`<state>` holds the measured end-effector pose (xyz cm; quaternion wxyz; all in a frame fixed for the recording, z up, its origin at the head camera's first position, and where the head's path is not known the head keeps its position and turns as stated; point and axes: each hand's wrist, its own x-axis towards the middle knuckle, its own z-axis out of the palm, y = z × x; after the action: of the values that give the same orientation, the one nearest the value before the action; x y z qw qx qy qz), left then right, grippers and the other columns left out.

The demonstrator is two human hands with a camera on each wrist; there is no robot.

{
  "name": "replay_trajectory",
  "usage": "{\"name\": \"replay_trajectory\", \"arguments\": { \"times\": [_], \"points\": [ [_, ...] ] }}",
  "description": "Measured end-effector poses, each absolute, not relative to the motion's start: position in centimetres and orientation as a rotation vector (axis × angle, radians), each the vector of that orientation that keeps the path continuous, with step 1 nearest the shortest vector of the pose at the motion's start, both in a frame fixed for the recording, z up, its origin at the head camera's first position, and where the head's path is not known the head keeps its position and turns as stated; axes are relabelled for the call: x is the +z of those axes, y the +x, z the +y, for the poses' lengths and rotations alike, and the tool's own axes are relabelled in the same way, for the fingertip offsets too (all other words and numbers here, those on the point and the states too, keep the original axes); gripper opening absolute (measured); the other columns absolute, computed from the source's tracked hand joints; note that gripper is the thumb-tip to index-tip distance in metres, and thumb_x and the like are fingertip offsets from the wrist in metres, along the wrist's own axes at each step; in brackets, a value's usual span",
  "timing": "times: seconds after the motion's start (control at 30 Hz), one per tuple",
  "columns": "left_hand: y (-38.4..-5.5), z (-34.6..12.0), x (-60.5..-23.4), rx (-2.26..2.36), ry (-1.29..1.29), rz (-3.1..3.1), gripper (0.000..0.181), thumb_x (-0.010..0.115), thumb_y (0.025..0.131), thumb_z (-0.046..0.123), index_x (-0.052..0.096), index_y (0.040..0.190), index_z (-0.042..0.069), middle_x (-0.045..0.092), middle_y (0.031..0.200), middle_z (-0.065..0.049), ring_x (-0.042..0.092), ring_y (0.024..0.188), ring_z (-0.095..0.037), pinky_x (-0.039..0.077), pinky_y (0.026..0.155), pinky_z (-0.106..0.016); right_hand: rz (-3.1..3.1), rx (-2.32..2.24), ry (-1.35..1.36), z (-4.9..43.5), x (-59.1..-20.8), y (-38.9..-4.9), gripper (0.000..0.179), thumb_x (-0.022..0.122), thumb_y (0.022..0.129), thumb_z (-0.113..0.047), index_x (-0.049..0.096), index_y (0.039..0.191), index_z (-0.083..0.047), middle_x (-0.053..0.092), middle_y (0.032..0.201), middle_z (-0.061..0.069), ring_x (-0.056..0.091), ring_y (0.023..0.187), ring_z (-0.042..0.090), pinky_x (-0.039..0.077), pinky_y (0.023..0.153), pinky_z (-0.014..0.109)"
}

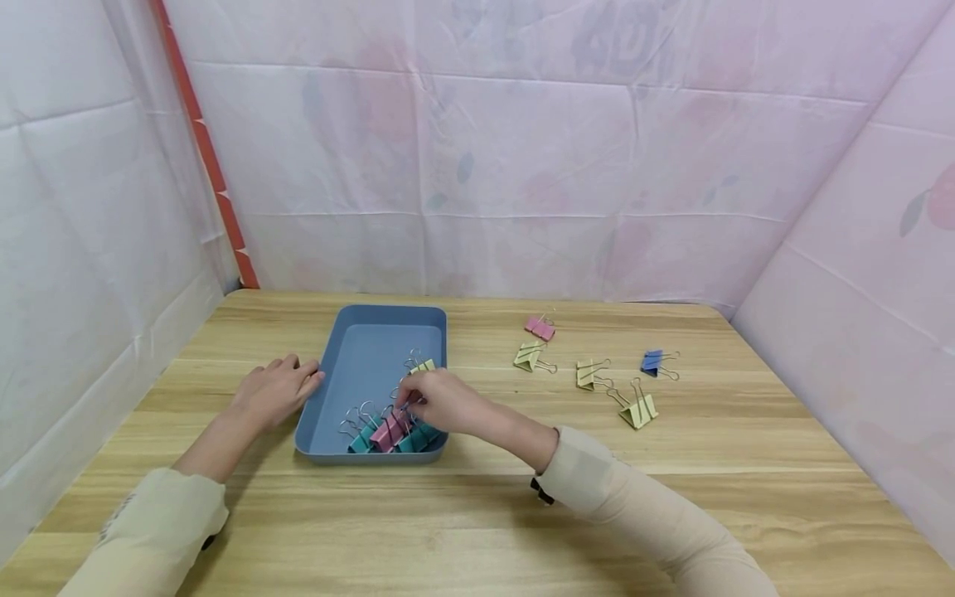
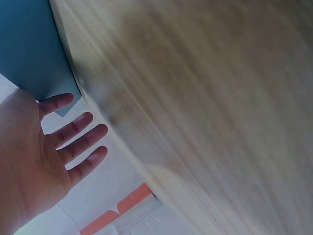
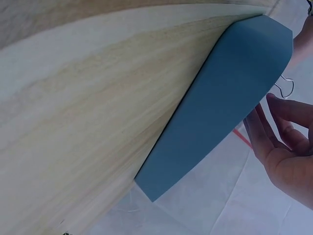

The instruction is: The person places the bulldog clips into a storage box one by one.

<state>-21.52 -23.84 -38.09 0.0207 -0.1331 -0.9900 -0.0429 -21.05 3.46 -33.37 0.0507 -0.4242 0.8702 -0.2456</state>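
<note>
The blue-grey tray (image 1: 358,348) lies on the wooden table with several binder clips in its near right part. My right hand (image 1: 448,402) reaches over the tray's right side, and its bent thumb and fingers pinch at a pink binder clip (image 1: 390,431). Teal binder clips (image 1: 419,437) lie on both sides of that clip, and a yellow-green binder clip (image 1: 422,366) is behind the hand. In the right wrist view, the tray wall (image 3: 220,98) hides part of the fingertips. My left hand (image 1: 274,390) rests beside the tray's left wall, fingers extended (image 2: 80,147), holding nothing.
Right of the tray lie a pink binder clip (image 1: 540,328), several yellow-green binder clips (image 1: 589,375) and a blue binder clip (image 1: 652,362). A small black object (image 1: 542,491) shows beside the right sleeve. White patterned cloth (image 1: 477,149) stands behind the table (image 1: 492,531).
</note>
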Motion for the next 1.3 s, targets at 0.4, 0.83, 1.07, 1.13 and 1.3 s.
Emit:
{"name": "replay_trajectory", "arguments": {
  "times": [0.4, 0.83, 1.07, 1.13, 1.3],
  "points": [
    [-21.4, -23.9, -38.0, -0.147, -0.415, -3.082, 0.049, 0.034, 0.099, 0.034, 0.049, 0.129, -0.002, 0.047, 0.119, -0.031, 0.046, 0.108, -0.047, 0.036, 0.085, -0.060, 2.656, -0.839, -1.212, 4.4, -32.2, -20.9, 0.016, 0.056, 0.083, 0.010, 0.067, 0.087, -0.001, 0.064, 0.090, 0.007, 0.060, 0.084, 0.016, 0.046, 0.073, 0.017],
    [-21.6, -24.0, -38.1, -0.149, -0.412, -3.088, 0.051, 0.032, 0.099, 0.036, 0.049, 0.129, -0.002, 0.046, 0.120, -0.032, 0.045, 0.108, -0.048, 0.036, 0.085, -0.060, 2.726, -1.002, -1.142, 6.7, -31.2, -21.2, 0.016, 0.056, 0.082, 0.009, 0.066, 0.084, -0.003, 0.064, 0.088, 0.008, 0.062, 0.084, 0.018, 0.048, 0.073, 0.018],
    [-21.4, -23.8, -38.1, -0.156, -0.388, -3.091, 0.051, 0.033, 0.099, 0.037, 0.049, 0.130, -0.001, 0.044, 0.123, -0.032, 0.044, 0.111, -0.048, 0.035, 0.087, -0.060, 2.788, -1.063, -1.092, 8.4, -30.8, -21.8, 0.016, 0.056, 0.083, 0.010, 0.066, 0.084, -0.002, 0.066, 0.088, 0.008, 0.062, 0.083, 0.018, 0.049, 0.073, 0.021],
    [-21.4, -23.8, -38.0, -0.161, -0.383, -3.091, 0.051, 0.034, 0.099, 0.036, 0.049, 0.129, -0.002, 0.044, 0.123, -0.032, 0.043, 0.111, -0.048, 0.035, 0.087, -0.061, 2.824, -1.071, -1.072, 8.9, -30.7, -22.1, 0.016, 0.056, 0.083, 0.010, 0.067, 0.083, -0.002, 0.065, 0.087, 0.007, 0.062, 0.083, 0.018, 0.050, 0.073, 0.022],
    [-21.4, -23.7, -38.0, -0.158, -0.385, -3.107, 0.052, 0.033, 0.099, 0.037, 0.048, 0.130, -0.002, 0.042, 0.125, -0.033, 0.041, 0.112, -0.050, 0.033, 0.088, -0.061, 2.907, -1.091, -1.011, 10.3, -30.8, -22.9, 0.016, 0.056, 0.082, 0.010, 0.066, 0.083, -0.002, 0.065, 0.086, 0.008, 0.062, 0.082, 0.018, 0.051, 0.072, 0.025]
  ]
}}
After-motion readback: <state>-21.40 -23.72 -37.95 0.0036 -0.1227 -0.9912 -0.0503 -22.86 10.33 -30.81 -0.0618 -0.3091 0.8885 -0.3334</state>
